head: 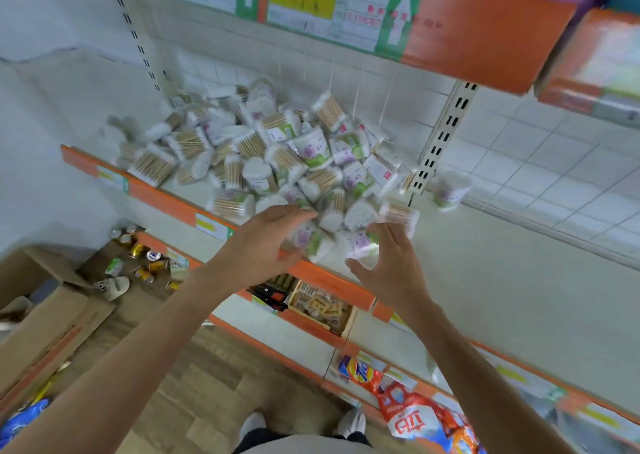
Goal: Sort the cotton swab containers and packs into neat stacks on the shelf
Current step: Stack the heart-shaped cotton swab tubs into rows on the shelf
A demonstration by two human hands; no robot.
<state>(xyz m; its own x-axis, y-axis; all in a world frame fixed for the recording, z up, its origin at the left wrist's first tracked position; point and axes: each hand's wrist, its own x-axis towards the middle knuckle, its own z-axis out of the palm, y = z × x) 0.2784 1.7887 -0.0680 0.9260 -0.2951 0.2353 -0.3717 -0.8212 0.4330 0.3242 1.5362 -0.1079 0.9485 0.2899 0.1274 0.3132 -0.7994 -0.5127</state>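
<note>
I had both hands out at the front of the shelf point(502, 280). My left hand point(263, 245) had its fingers spread and loosely bent, their tips touching a round container point(308, 242) at the near edge of the heap, not plainly clamped on it. My right hand point(388, 263) was apart too, thumb and fingers cupped just beside a cotton swab pack point(358, 244). The jumbled pile of containers and packs point(277, 152) lay beyond my fingers; one tub point(450, 188) stood alone, well right of them.

Cardboard box point(45, 315) on floor, cans point(145, 263) beside it, detergent bags point(408, 408) lower right
</note>
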